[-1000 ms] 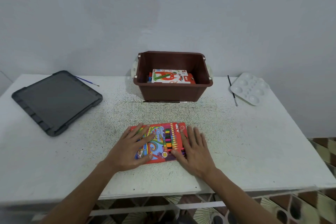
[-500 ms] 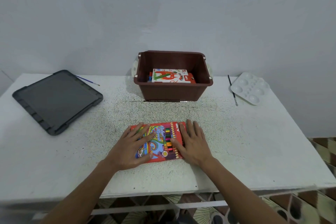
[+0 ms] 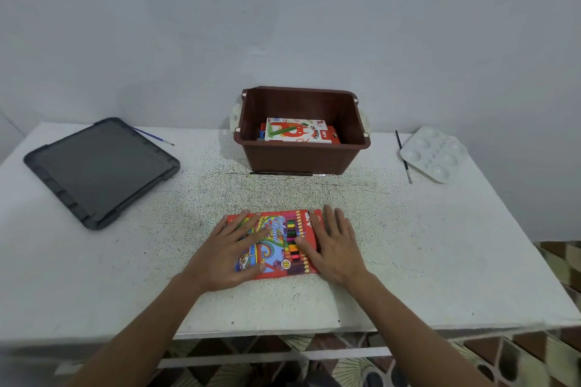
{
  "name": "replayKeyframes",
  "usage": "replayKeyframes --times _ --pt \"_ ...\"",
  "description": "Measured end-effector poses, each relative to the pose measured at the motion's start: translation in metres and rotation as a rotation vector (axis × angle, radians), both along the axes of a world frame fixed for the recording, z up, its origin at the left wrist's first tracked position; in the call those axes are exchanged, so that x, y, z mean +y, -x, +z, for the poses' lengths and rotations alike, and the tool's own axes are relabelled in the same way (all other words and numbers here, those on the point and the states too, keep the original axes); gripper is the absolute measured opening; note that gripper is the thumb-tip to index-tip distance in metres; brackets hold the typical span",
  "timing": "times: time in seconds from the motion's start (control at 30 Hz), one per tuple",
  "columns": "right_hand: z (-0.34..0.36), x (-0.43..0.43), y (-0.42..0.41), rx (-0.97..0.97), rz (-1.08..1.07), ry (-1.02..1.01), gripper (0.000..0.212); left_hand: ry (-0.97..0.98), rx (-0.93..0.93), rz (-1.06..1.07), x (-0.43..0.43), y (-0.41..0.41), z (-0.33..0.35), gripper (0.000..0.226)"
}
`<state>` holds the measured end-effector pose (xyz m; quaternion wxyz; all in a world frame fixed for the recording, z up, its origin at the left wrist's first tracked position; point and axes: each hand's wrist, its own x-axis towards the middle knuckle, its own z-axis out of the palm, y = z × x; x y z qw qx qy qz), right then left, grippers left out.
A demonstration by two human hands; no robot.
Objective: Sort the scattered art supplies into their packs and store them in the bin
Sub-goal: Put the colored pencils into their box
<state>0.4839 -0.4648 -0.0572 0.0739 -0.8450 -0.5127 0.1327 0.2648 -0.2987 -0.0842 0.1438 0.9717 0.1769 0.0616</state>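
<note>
Head view. Your left hand (image 3: 231, 248) lay flat on the left half of the colour pencil pack (image 3: 276, 239), fingers spread and straight. Your right hand (image 3: 338, 248) lay flat over the pack's right end, fingers straight, thumb on the printed pencil row. Neither hand curled round anything.

The pack sat flat on the surface (image 3: 424, 245), near the front edge, well short of the bin (image 3: 301, 160).

Change over the last second: very little. The right hand had crept slightly leftward onto the pack's end; the left had held its place, and the pack had not shifted. That reads as pressing the pack shut, though the flap itself was hidden under your right hand.

An oil pastels box (image 3: 297, 130) already lay inside the bin.

Loose items remained:
- one brush (image 3: 286, 173) along the bin's front wall
- a black brush (image 3: 403, 155) beside the palette (image 3: 434, 154)
- a blue brush (image 3: 152, 136) behind the dark lid (image 3: 100, 166)

Judgement: the pencils looked sorted and the pack was not yet stored. The likely next move was lifting it into the bin.
</note>
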Motion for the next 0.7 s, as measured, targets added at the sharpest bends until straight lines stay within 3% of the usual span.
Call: replayKeyframes --times 0.33,0.7 --pt "-0.001 -0.031 -0.005 -0.004 0.069 -0.014 0.090 -0.012 0.021 0.008 0.001 -0.001 -0.001 0.074" --pt "-0.009 -0.035 0.013 -0.084 0.053 0.023 0.097 -0.027 0.006 0.004 0.002 0.000 -0.001 0.075"
